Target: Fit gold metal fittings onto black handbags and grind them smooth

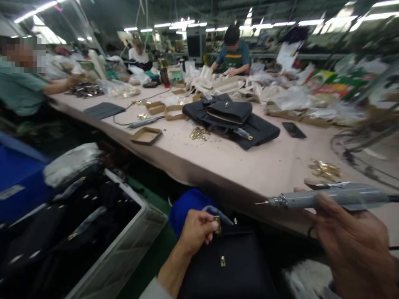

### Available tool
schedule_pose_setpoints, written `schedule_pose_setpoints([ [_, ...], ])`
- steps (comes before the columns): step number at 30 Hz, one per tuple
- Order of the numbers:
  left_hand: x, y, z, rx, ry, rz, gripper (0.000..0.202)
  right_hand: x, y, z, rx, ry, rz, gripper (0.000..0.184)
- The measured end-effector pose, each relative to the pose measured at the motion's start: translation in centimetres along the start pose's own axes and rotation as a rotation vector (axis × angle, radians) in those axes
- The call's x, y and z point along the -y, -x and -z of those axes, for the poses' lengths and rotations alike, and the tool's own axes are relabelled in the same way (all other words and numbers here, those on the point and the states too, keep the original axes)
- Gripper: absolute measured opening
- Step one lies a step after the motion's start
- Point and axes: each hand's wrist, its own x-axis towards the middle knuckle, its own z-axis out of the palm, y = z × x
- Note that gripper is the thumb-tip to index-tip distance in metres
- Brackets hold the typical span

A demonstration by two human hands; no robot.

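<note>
Black, smooth material faces the bag [241,268] at the lower centre, directly below and just to the right of the wearer's left hand [197,230]. Between thumb and forefinger, the left hand pinches a small gold plate [217,224], which is held over the upper edge of the bag. Below the pinched plate, a gold clasp [222,261] sits on the front of the bag, apart from the fingers; a second gold fitting [235,221] shows near the bag's top edge, just to the right of the plate.

The right hand [352,232], at the lower right, grasps a grey powered screwdriver [343,194]. The tool lies nearly level, its thin bit [262,203] directed leftward toward the bag yet apart from it and from the left hand.

Beyond the screwdriver, a pile of gold hardware [325,169] lies on the table [243,166], whose covering is pale pink. Farther back on the same surface are a stack of black bags [230,114], a second heap of gold pieces [199,133], a cardboard tray [146,136] and another grey tool [143,122]. To the left, a pale crate [124,245] contains black goods with gold fittings. Across the table, a co-worker in a dark green top [233,60] bends over pale material.
</note>
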Motion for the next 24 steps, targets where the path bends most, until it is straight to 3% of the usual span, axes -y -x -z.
schedule_pose_setpoints([
  [4,0.2,0.8,-0.2,-0.007,0.036,0.011,0.029,-3.0,5.0,-1.7,0.111,0.025,-0.152,0.051],
  [8,-0.1,1.4,-0.4,-0.019,0.035,0.002,0.025,-4.5,7.4,-2.6,0.186,0.055,-0.188,0.060],
  [24,-0.2,1.3,-0.1,-0.054,-0.065,-0.020,0.021,-5.5,8.4,-3.3,0.229,0.249,-0.137,0.058],
])
